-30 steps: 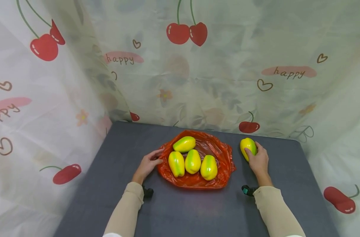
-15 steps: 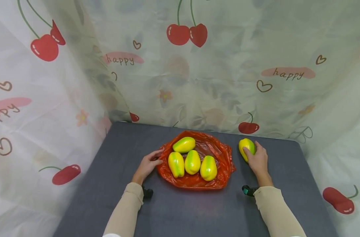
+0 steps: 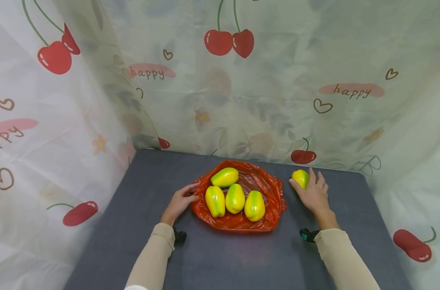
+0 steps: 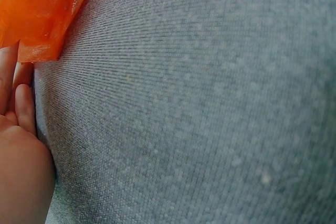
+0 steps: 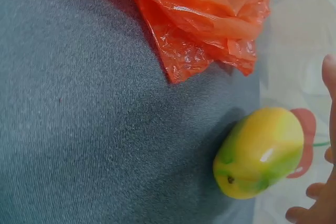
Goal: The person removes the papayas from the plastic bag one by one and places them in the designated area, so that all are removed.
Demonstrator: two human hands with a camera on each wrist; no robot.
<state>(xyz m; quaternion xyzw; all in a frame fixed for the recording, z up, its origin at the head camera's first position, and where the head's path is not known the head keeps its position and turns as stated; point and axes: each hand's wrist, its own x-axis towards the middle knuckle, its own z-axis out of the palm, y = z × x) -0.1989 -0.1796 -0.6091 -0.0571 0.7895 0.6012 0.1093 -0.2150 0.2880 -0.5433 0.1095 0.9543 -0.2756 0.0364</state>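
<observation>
A red plastic bag (image 3: 238, 224) lies spread on the table, its mouth wide, with several yellow-green papayas (image 3: 235, 198) in it. My left hand (image 3: 179, 203) pinches the bag's left edge between thumb and fingers; in the left wrist view the orange-red film (image 4: 42, 19) runs in between them. Right of the bag, a single papaya (image 3: 300, 178) rests on the table. My right hand (image 3: 315, 195) is spread just beside it, partly covering it in the head view. The right wrist view shows a gap between this papaya (image 5: 260, 153) and the fingers (image 5: 315, 203).
The grey table (image 3: 248, 257) ends at the back against a hanging curtain (image 3: 263, 100) printed with cherries and hearts. Curtain also hangs along both sides. A dark band with a small device (image 3: 308, 235) sits at the right wrist, another (image 3: 180, 236) at the left.
My right hand has let go of the lone papaya, its fingers spreading and drawing back slightly to the right. The papaya shifted a little left before that. The left hand and bag stay put.
</observation>
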